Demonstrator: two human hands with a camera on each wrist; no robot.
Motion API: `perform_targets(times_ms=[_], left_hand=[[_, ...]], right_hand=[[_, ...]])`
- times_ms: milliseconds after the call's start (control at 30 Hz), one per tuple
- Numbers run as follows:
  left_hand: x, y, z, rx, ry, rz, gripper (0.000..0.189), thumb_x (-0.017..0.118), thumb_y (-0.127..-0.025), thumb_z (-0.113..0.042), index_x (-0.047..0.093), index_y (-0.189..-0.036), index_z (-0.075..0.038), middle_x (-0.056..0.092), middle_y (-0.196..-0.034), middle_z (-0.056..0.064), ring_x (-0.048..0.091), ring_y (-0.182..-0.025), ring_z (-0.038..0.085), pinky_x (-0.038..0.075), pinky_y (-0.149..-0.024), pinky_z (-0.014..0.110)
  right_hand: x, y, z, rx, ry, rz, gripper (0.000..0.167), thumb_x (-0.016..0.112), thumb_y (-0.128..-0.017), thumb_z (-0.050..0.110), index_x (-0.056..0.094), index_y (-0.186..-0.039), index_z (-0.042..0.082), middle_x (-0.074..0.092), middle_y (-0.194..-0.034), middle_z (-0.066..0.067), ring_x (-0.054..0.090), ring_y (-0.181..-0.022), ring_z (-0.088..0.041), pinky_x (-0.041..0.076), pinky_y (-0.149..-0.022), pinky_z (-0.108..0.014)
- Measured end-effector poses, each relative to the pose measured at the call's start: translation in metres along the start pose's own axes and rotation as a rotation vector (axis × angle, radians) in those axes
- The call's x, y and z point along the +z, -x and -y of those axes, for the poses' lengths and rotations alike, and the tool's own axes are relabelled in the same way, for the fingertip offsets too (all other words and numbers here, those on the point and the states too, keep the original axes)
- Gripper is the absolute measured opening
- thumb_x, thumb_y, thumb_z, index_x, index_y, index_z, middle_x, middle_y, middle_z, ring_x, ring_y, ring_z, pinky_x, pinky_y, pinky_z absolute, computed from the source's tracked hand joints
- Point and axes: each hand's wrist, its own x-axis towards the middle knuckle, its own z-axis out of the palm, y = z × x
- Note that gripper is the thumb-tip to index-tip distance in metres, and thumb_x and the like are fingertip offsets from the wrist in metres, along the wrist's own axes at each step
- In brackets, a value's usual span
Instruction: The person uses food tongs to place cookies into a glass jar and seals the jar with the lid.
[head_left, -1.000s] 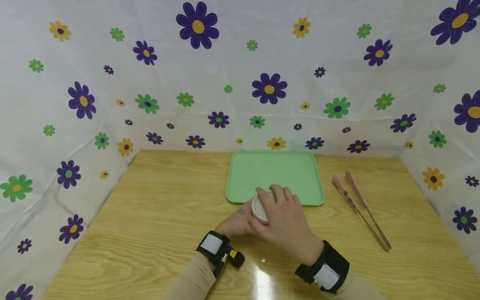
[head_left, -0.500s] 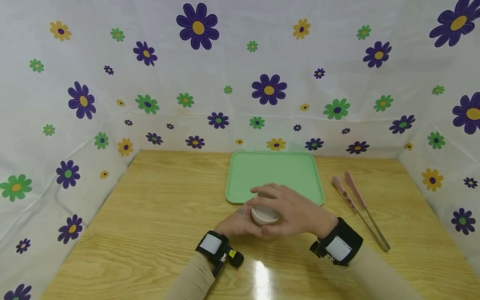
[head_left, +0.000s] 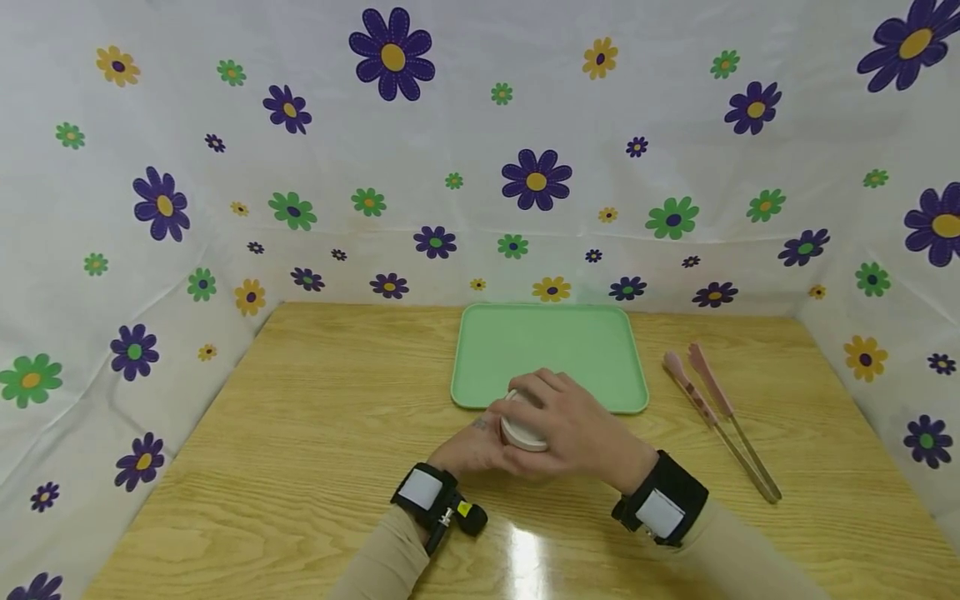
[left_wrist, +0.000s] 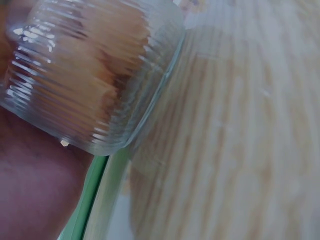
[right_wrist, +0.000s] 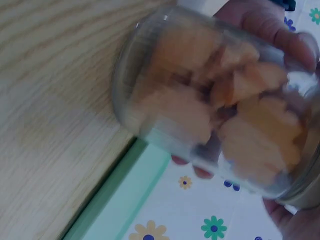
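A clear ribbed glass jar (right_wrist: pixel 165 85) with light-brown cookies (right_wrist: pixel 260 135) inside shows in the right wrist view. Its pale lid (head_left: pixel 525 435) is partly covered by fingers in the head view. My left hand (head_left: pixel 471 448) grips the jar's body from the left. From the right, my right hand (head_left: pixel 581 429) holds the lid, fingers curled over its far side and thumb on the near side. In the left wrist view the jar's ribbed base is tilted close to the tabletop. Whether it touches the wood I cannot tell.
Just behind the hands lies a light-green tray (head_left: pixel 547 350) on the wooden table (head_left: pixel 315 400). Pink-tipped metal tongs (head_left: pixel 723 425) lie to the right, spread apart. A white flower-print cloth (head_left: pixel 450 125) encloses the back and sides.
My right hand first turned counter-clockwise over the lid, its wrist swinging right, then swung slightly back to the left. The left hand stayed in place around the jar.
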Motion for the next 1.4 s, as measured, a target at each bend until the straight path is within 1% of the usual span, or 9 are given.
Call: perform_targets(times_ms=[167, 400, 633, 733, 833, 1000, 1100, 1200, 1400], left_hand=[[0.0, 0.001, 0.0, 0.005, -0.04, -0.024, 0.1, 0.077, -0.085, -0.007, 0.012, -0.16, -0.002, 0.039, -0.152, 0.023, 0.045, -0.134, 0.031, 0.045, -0.104, 0.025], [0.0, -0.003, 0.001, 0.126, -0.078, 0.007, 0.093, 0.075, -0.088, -0.007, 0.016, -0.16, 0.0, 0.033, -0.159, 0.022, 0.039, -0.144, 0.035, 0.04, -0.112, 0.024], [-0.001, -0.006, 0.004, 0.131, -0.126, 0.002, 0.085, 0.073, -0.09, -0.007, 0.022, -0.158, 0.001, 0.038, -0.155, 0.023, 0.044, -0.139, 0.029, 0.04, -0.111, 0.023], [-0.002, -0.004, 0.003, 0.105, -0.063, 0.009, 0.083, 0.073, -0.091, -0.006, 0.022, -0.156, 0.0, 0.043, -0.147, 0.025, 0.048, -0.13, 0.028, 0.046, -0.104, 0.028], [-0.002, -0.003, 0.0, 0.035, -0.032, -0.002, 0.084, 0.077, -0.088, -0.008, 0.026, -0.154, -0.001, 0.05, -0.139, 0.021, 0.053, -0.119, 0.023, 0.049, -0.098, 0.031], [0.0, -0.002, 0.0, -0.01, -0.054, 0.009, 0.08, 0.083, -0.084, -0.018, 0.037, -0.149, -0.003, 0.055, -0.136, 0.015, 0.056, -0.114, 0.015, 0.05, -0.096, 0.029], [0.001, -0.002, 0.002, 0.031, 0.032, 0.046, 0.081, 0.085, -0.083, -0.023, 0.039, -0.149, -0.006, 0.053, -0.139, 0.015, 0.055, -0.118, 0.017, 0.049, -0.101, 0.033], [0.001, -0.002, 0.003, 0.06, 0.085, 0.053, 0.088, 0.087, -0.081, -0.028, 0.037, -0.151, -0.011, 0.05, -0.141, 0.012, 0.053, -0.121, 0.018, 0.048, -0.103, 0.034], [-0.005, 0.0, 0.005, 0.104, 0.041, 0.068, 0.093, 0.084, -0.083, -0.034, 0.032, -0.155, -0.009, 0.046, -0.145, 0.016, 0.052, -0.122, 0.015, 0.049, -0.103, 0.031]], right_hand=[[0.005, -0.001, 0.015, 0.108, 0.153, -0.064, 0.044, 0.072, -0.085, 0.045, 0.069, -0.119, 0.017, 0.066, -0.109, -0.012, 0.064, -0.094, -0.028, 0.058, -0.078, -0.042], [0.014, -0.004, 0.037, 0.334, 0.319, -0.137, 0.039, 0.068, -0.089, 0.041, 0.07, -0.114, 0.011, 0.067, -0.1, -0.018, 0.064, -0.084, -0.037, 0.058, -0.068, -0.047], [0.006, -0.008, 0.051, 0.493, 0.298, -0.094, 0.049, 0.065, -0.091, 0.046, 0.067, -0.126, 0.012, 0.066, -0.115, -0.023, 0.064, -0.095, -0.042, 0.056, -0.071, -0.054], [-0.01, -0.008, 0.046, 0.397, 0.212, -0.072, 0.057, 0.069, -0.088, 0.051, 0.064, -0.135, 0.018, 0.062, -0.132, -0.021, 0.06, -0.116, -0.042, 0.052, -0.086, -0.057], [-0.026, -0.009, 0.032, 0.179, 0.132, -0.057, 0.057, 0.074, -0.086, 0.048, 0.064, -0.134, 0.02, 0.058, -0.142, -0.016, 0.052, -0.134, -0.039, 0.047, -0.099, -0.057], [-0.034, -0.007, 0.007, -0.136, 0.032, 0.04, 0.053, 0.075, -0.087, 0.044, 0.064, -0.134, 0.02, 0.058, -0.145, -0.008, 0.049, -0.139, -0.031, 0.045, -0.106, -0.05], [-0.03, -0.006, -0.006, -0.187, -0.007, 0.125, 0.053, 0.072, -0.088, 0.044, 0.063, -0.135, 0.021, 0.059, -0.144, -0.006, 0.053, -0.136, -0.029, 0.047, -0.106, -0.048], [-0.022, -0.004, -0.014, -0.154, -0.056, 0.186, 0.05, 0.069, -0.09, 0.045, 0.063, -0.135, 0.023, 0.061, -0.14, -0.004, 0.057, -0.131, -0.027, 0.05, -0.104, -0.047], [-0.005, -0.005, -0.015, -0.186, -0.13, 0.12, 0.04, 0.061, -0.097, 0.038, 0.066, -0.132, 0.02, 0.062, -0.139, -0.006, 0.059, -0.127, -0.026, 0.051, -0.102, -0.047]])
